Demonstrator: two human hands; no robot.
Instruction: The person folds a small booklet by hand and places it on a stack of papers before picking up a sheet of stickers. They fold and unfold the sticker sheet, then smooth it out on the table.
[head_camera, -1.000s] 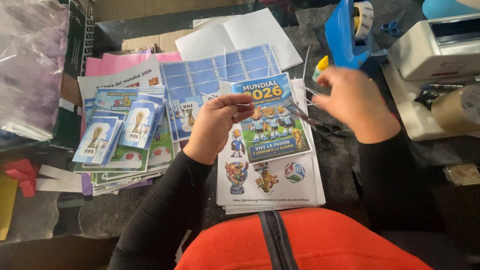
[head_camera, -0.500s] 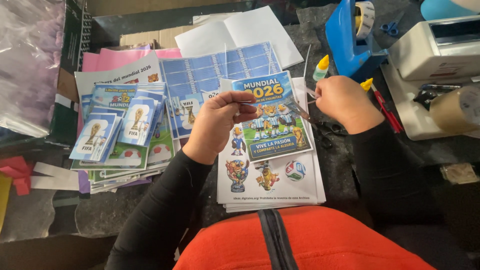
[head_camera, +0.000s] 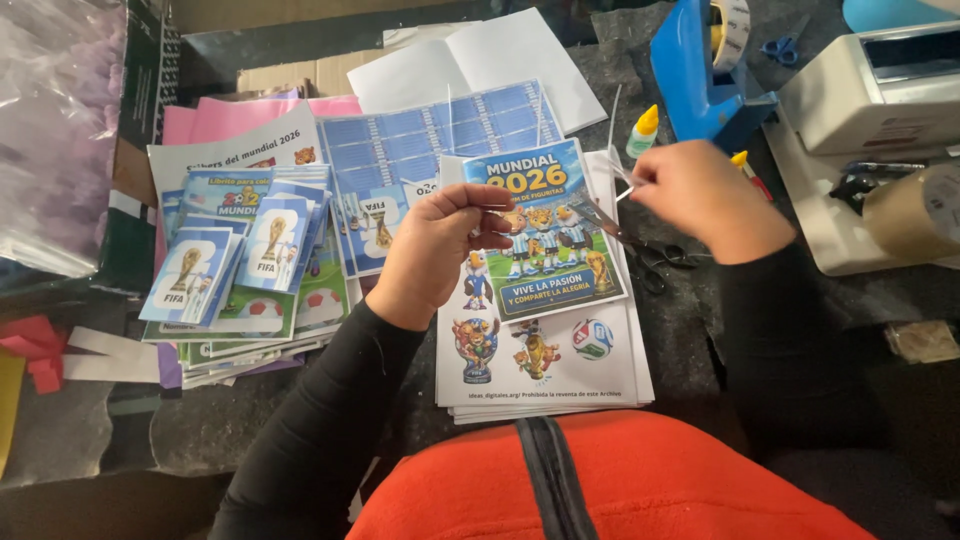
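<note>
At the far left lies a crinkled clear plastic bag (head_camera: 50, 130), glossy and bunched, with a red paper scrap (head_camera: 35, 350) below it on the dark, felt-like bench (head_camera: 690, 320). Next comes a loose fan of small blue sticker packets (head_camera: 235, 255), flat glossy rectangles each showing a gold trophy, resting on a stack of printed green-and-white sheets (head_camera: 250, 325). Pink paper (head_camera: 230, 115) shows behind them, and beside it lies a sheet of blue labels (head_camera: 440, 135) ruled into small rectangles, with an open white booklet (head_camera: 480, 60) above.

The left hand (head_camera: 440, 250), in a black sleeve, has thumb and fingertips pressed together in a pinching grip; it seems to hold a small thin strip, too slight to identify. It hovers over the glossy colour cover sheet (head_camera: 550, 230), which shows cartoon football figures and lies on top of a neat pile of white sheets (head_camera: 545, 365) with mascot prints, in the middle of the bench just in front of the person's red garment (head_camera: 600, 480).

The right hand (head_camera: 705, 195) has its fingers closed in a tight pinch on a thin pale sliver at the cover sheet's upper right corner. Under it lie black-handled scissors (head_camera: 650, 255). Behind stand a small glue bottle with a yellow cap (head_camera: 643, 133) and a blue plastic tape dispenser (head_camera: 705, 70). At the far right sit a boxy white machine (head_camera: 870, 110) and a roll of brown packing tape (head_camera: 915, 215).
</note>
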